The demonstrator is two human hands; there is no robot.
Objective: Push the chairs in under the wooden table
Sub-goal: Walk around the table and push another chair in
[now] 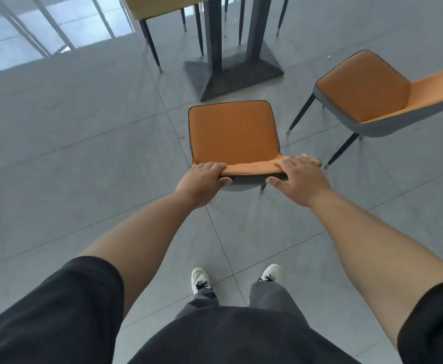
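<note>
Item one: orange chair (234,132), centre of the frame, seat orange with dark piping, underside grey, backrest top edge nearest the camera, seat front facing the table base (234,74) just above it in the picture; the two do not touch. Left hand (202,182) on the left end of the backrest's top edge, fingers curled over the front, thumb pressed against the rear face, clamping the edge. Right hand (300,178) on the right end of the same edge, fingers laid flatter over the top, thumb below against the rear, likewise gripping the edge. Item two: second orange chair (367,93), right of the frame, turned sideways, dark tapered legs with pale tips, standing apart from the first chair and from the table base. Item three: yellow chair (160,6), top of the frame left of centre, only the seat edge and dark legs visible, beside the table's twin grey columns. Tabletop out of view. Floor (70,153): grey tile, glossy reflection at upper left. Lower frame: black sleeves, grey trousers, white shoes (200,279).
</note>
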